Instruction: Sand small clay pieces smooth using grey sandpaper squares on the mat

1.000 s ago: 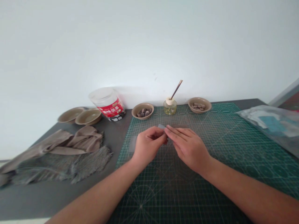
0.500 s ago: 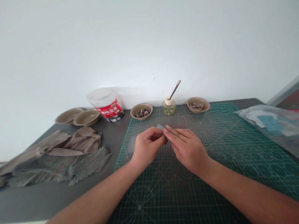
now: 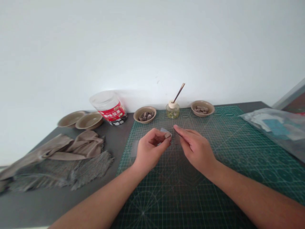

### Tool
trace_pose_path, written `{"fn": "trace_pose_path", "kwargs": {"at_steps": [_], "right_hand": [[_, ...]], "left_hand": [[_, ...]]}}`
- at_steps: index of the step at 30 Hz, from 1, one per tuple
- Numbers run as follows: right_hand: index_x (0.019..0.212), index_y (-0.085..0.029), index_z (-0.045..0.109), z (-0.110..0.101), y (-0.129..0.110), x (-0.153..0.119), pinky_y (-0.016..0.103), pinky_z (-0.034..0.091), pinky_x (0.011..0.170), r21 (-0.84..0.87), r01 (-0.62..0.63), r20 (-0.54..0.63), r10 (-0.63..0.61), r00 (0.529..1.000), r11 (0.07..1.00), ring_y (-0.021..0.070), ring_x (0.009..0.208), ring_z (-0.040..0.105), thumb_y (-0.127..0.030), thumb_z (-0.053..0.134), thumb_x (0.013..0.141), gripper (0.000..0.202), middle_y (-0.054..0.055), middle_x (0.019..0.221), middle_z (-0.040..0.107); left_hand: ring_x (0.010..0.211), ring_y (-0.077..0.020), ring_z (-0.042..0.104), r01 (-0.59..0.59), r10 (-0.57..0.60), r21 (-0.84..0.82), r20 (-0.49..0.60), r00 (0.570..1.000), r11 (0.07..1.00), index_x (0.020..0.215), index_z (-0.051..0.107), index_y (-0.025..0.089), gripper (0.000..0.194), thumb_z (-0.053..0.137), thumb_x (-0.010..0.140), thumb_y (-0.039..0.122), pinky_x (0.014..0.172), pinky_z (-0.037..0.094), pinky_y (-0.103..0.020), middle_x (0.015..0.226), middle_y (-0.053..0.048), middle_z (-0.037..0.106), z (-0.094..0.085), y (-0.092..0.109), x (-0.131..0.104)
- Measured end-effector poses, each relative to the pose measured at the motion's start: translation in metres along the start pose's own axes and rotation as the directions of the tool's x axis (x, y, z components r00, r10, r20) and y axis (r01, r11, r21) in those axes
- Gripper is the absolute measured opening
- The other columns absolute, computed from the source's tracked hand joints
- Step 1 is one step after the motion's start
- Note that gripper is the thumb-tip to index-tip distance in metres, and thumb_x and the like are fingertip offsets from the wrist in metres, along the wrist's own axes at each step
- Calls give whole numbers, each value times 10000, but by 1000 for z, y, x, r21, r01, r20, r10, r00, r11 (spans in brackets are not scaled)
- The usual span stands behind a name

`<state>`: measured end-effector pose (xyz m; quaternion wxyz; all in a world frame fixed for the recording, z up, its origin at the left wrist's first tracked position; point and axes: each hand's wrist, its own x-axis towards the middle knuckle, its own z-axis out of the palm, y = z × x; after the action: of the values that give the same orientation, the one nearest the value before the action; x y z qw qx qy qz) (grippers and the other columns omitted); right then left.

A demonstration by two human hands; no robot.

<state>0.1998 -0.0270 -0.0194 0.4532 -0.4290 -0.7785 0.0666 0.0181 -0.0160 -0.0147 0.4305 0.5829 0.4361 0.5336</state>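
Note:
Above the green cutting mat (image 3: 152,190), my left hand (image 3: 149,148) pinches a small brown piece (image 3: 168,135) between thumb and fingers. A flat grey-blue edge (image 3: 163,130) shows behind that piece; whether it belongs to it I cannot tell. My right hand (image 3: 197,148) is a short way to the right, apart from the piece. Its fingers are pressed together and point toward the left hand, with a thin dark thing (image 3: 177,131) along the fingertips that is too small to name. A pale translucent rectangle (image 3: 134,149) lies on the mat beside my left hand.
Behind the hands stand a bowl of brown chunks (image 3: 145,118), a glass bottle with a stick (image 3: 172,112) and a bowl of rounded brown pieces (image 3: 202,109). To the left are two bowls (image 3: 89,121), a red-labelled plastic tub (image 3: 111,111) and crumpled cloths (image 3: 64,156). A plastic bag (image 3: 276,122) lies right.
My right hand has drawn away to the right from the left hand, where the fingers were touching. The brown piece in my left hand now shows.

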Motion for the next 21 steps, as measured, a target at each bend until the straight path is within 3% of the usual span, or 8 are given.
{"fn": "trace_pose_path", "kwargs": {"at_steps": [9,17,21], "right_hand": [[1429,-161,541,2,-12,-4,418,494,1052,-75,234,99,-227,969,969,212,1307,575,-85,448,995,450,85,1437,601],[1433,-159,540,5,-5,-2,442,517,1025,-109,231,108,-219,970,967,237,1235,626,-86,438,998,452,92,1426,609],[1371,-172,604,4,2,1,430,546,983,-103,76,96,-66,993,992,242,1134,678,-77,458,974,434,89,1316,691]], "left_hand": [[595,-89,553,-37,36,93,9,999,995,743,636,161,168,779,788,237,565,446,-202,655,28,618,-3,-6,5],[596,-112,614,-18,14,98,44,999,995,709,633,153,187,764,808,244,583,488,-224,644,6,662,-5,-5,4],[637,-129,667,-11,11,-13,47,999,1000,784,641,160,160,776,807,242,628,531,-241,694,-6,706,-3,-2,2]]}}
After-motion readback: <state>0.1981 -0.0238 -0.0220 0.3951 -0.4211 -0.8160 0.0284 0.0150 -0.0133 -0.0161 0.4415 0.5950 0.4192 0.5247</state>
